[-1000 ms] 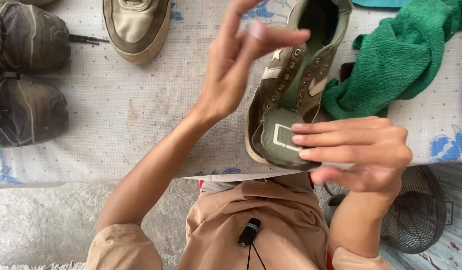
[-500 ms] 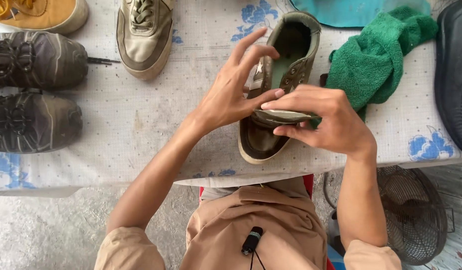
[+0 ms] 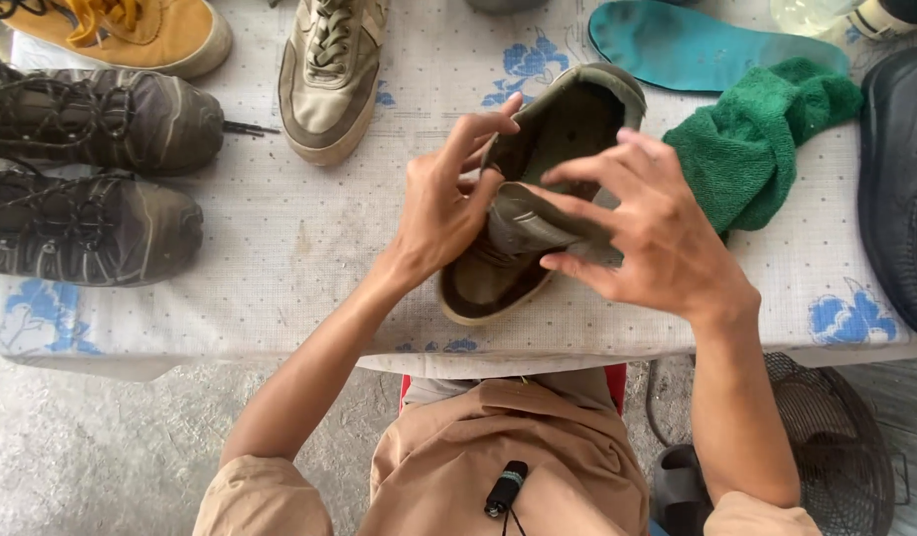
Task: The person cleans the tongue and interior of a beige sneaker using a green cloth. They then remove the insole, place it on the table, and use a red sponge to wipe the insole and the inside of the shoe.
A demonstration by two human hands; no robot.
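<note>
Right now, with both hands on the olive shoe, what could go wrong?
1. The olive shoe has its toe close to the table edge; a push toward the body might slide it off.
2. The right hand bends the tongue back; pulling harder could strain it.
3. The left hand grips only the shoe's side, so the shoe may twist toward the green towel.
</note>
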